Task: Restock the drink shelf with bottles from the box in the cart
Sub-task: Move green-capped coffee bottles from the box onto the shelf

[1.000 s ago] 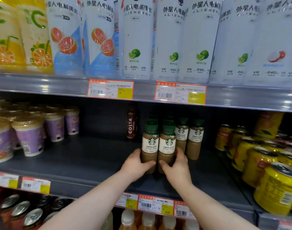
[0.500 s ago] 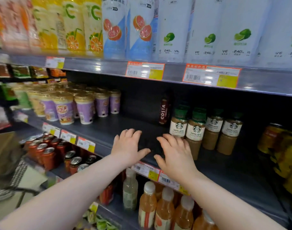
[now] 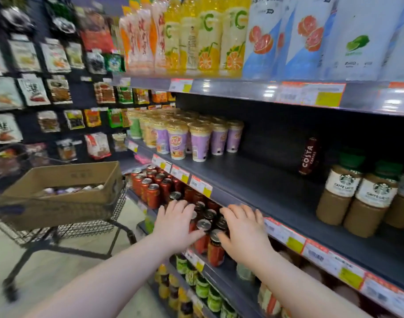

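Latte bottles (image 3: 357, 198): they stand upright in a cluster at the right edge of the frame, on the dark middle shelf (image 3: 265, 187), green caps up and labels facing out.
Change at the bottles: a second ago both hands were wrapped round the two front ones; now no hand touches them and they sit well to the right of the hands.
Change of view: the view has swung left, so the bottles have slid from the centre to the right edge, and the box and cart now fill the left side.
Left hand (image 3: 175, 223): lower centre of the frame, palm down, fingers spread and straight, holding nothing.
Right hand (image 3: 244, 230): just beside the left, also palm down with fingers spread, holding nothing.
Hands' place: apart from each other, in front of the shelf's edge, over the red cans (image 3: 150, 187) on the shelf below.
Box (image 3: 63, 196): open brown cardboard, middle left, sitting in the black wire cart (image 3: 93, 228); its contents are blurred.
Costa bottle (image 3: 309, 157): alone, upright, behind and left of the latte bottles.
Purple cups (image 3: 198, 143): grouped on the same shelf, towards the centre.
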The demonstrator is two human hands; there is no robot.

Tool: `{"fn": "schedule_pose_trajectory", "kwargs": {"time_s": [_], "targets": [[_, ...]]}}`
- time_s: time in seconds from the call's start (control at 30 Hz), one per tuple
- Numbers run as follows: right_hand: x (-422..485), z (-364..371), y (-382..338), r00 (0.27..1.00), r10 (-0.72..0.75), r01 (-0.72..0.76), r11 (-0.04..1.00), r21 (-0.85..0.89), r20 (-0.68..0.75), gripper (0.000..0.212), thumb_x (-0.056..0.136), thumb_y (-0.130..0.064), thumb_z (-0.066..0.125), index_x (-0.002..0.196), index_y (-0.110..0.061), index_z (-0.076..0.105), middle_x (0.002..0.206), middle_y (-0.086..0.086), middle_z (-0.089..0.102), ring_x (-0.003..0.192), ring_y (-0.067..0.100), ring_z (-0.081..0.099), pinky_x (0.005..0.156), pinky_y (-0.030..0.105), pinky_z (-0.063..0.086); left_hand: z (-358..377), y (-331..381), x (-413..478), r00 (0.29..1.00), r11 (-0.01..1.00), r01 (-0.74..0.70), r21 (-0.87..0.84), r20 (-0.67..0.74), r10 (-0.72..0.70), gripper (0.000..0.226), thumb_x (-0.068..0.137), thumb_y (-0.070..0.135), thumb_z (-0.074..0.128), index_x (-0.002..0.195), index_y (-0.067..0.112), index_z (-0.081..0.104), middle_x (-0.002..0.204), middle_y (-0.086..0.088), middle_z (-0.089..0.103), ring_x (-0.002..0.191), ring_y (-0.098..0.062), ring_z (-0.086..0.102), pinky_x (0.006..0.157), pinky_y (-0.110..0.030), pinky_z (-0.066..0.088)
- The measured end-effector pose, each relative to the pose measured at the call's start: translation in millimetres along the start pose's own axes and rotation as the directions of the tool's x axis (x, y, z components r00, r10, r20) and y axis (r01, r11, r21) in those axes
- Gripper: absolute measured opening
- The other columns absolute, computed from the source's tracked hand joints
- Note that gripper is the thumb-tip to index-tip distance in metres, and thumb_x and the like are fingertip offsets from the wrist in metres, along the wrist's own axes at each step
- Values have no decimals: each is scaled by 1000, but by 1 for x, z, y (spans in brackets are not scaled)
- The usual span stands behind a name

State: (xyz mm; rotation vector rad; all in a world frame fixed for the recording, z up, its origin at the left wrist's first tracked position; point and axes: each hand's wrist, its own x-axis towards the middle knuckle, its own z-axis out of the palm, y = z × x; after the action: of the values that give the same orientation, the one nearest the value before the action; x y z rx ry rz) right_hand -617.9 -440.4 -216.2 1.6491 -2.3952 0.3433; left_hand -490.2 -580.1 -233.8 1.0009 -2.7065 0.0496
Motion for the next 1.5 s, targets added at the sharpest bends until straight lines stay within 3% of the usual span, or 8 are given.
{"fn": "schedule_pose_trajectory", "kwargs": {"time_s": [0.27,0.4,0.63,0.9,1.03,1.23,1.5], "targets": [[45,38,-137,996,-70,72,997,-27,60,50,87,-47,44,133,-30,36,139,-9,38,131,21,31,108,45,20,-5,-143,-55,997,997,67,49,38,-69,79,80,67,46,142,23,26,144,0,31,137,-24,22,109,-42,24],[71,67,-237,978,-165,163,986,22,129,55,88,-44,47,139,-30,31,144,-7,33,135,21,26,112,48,17,-12,-247,-106,980,981,182,69,69,-187,76,80,65,50,139,21,30,143,-1,34,135,-24,25,110,-40,26],[97,114,-388,915,-327,314,945,90,236,56,88,-44,47,139,-29,29,145,-5,33,135,22,26,108,44,22,-22,-392,-191,897,904,422,72,112,-428,82,82,63,51,145,20,22,150,-1,28,138,-24,23,114,-40,23],[137,154,-481,835,-458,443,888,120,305,56,89,-46,44,140,-26,30,142,0,36,133,24,30,110,47,21,-6,-478,-233,797,812,580,74,157,-583,78,83,64,46,144,20,24,148,-3,28,136,-24,24,113,-37,22],[173,178,-515,806,-507,487,861,143,305,58,88,-48,45,140,-27,31,142,-1,37,131,24,32,108,43,23,1,-515,-228,754,771,631,87,167,-636,76,83,65,45,143,22,25,146,-1,30,135,-24,26,112,-36,23],[258,217,-552,763,-576,526,817,235,294,59,89,-43,45,143,-29,26,147,-3,31,137,23,24,114,49,11,14,-583,-180,707,724,683,94,160,-689,73,84,63,46,142,24,25,143,2,32,135,-19,25,111,-35,23],[412,248,-545,802,-523,466,850,246,289,59,89,-43,50,142,-29,28,147,-3,33,137,23,26,115,50,11,33,-654,-41,734,749,655,95,153,-661,75,83,62,47,144,24,25,146,2,30,136,-20,26,113,-36,22]]}}
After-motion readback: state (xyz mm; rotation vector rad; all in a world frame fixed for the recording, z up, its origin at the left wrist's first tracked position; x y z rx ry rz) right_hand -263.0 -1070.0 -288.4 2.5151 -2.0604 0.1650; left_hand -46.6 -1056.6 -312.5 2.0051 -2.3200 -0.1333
